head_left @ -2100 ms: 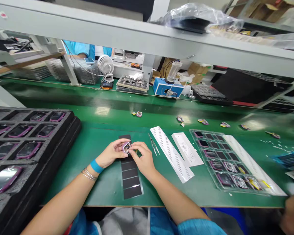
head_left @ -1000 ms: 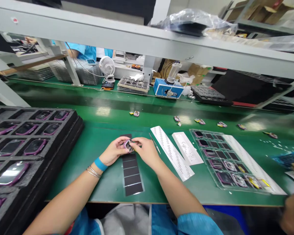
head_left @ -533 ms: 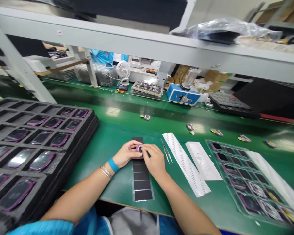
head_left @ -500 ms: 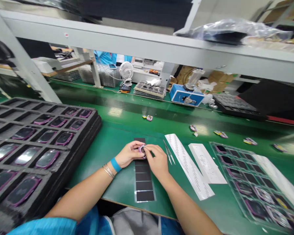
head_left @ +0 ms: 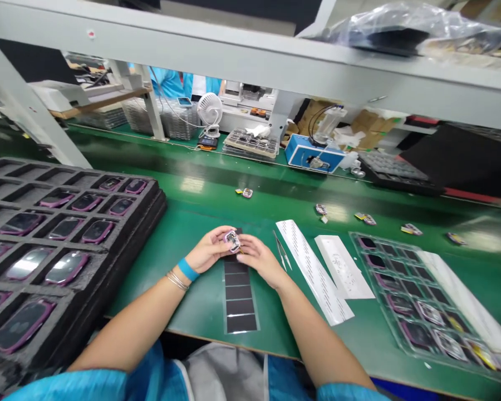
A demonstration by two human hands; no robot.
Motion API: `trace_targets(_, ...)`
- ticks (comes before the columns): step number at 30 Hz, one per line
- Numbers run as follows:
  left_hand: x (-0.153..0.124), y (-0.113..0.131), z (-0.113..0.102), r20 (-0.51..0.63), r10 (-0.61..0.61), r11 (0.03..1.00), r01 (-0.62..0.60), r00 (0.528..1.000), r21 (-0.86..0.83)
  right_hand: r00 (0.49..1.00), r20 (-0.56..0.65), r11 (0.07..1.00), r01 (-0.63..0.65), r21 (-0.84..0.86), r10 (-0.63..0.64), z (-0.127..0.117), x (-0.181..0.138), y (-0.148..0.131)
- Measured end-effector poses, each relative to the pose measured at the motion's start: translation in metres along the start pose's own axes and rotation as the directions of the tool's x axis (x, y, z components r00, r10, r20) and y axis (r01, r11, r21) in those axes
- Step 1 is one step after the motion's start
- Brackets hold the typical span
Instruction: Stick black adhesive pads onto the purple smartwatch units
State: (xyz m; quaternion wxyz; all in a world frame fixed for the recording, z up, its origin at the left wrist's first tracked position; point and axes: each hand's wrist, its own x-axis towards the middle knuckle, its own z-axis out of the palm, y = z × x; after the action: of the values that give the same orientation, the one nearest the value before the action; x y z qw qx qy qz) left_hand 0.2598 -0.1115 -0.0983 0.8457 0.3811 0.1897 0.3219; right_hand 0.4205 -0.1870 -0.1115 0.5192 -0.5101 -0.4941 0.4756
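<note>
My left hand (head_left: 210,252), with a blue band and bracelets at the wrist, grips the left side of a small purple-rimmed smartwatch case (head_left: 232,240). The case is tilted, with its silvery inner parts facing me. My right hand (head_left: 259,259) pinches the right edge of the same case; some of its fingertips are hidden. Below both hands lies a clear strip of black rectangular stickers (head_left: 239,292) on the green mat. Metal tweezers (head_left: 283,252) rest to the right of my right hand, beside a white sheet of small dark strips (head_left: 313,270).
At left stands a stacked black foam tray (head_left: 161,209) with purple-rimmed watch pieces. A clear plastic tray (head_left: 394,328) of parts and a white pad (head_left: 344,267) lie at right. Several small watch modules, one a near module (head_left: 247,192), lie along the green bench. A shelf beam (head_left: 234,53) crosses above.
The smartwatch case has turned so its inner side shows more fully. My right fingers have moved from over the case to its right edge. The whole view has shifted slightly.
</note>
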Motion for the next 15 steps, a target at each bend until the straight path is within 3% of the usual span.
trace_targets(3, 0.000, 0.005, -0.002, 0.002, 0.005, 1.000, -0.005, 1.000, 0.011, 0.988, 0.035, 0.986, -0.154, 0.070, 0.152, 0.001, -0.002, -0.002)
trace_targets(6, 0.000, 0.007, -0.004, -0.019, -0.007, 1.000, 0.007, 1.000, 0.015, 0.979, 0.002, 0.974, -0.202, 0.106, 0.203, -0.004, -0.009, -0.015)
trace_targets(11, -0.001, 0.003, -0.005, 0.017, -0.107, 0.994, 0.106, 0.994, 0.034, 0.990, 0.102, 0.960, -0.125, 0.250, 0.102, -0.016, -0.016, -0.035)
trace_targets(13, -0.001, 0.001, -0.003, 0.033, -0.144, 0.989, 0.142, 0.989, 0.040, 0.995, 0.094, 0.982, -0.059, 0.178, 0.043, -0.015, -0.017, -0.036)
trace_targets(15, -0.002, -0.001, -0.002, 0.038, -0.184, 0.982, 0.182, 0.982, 0.051, 0.999, -0.001, 0.999, 0.046, -0.001, -0.046, -0.011, -0.017, -0.034)
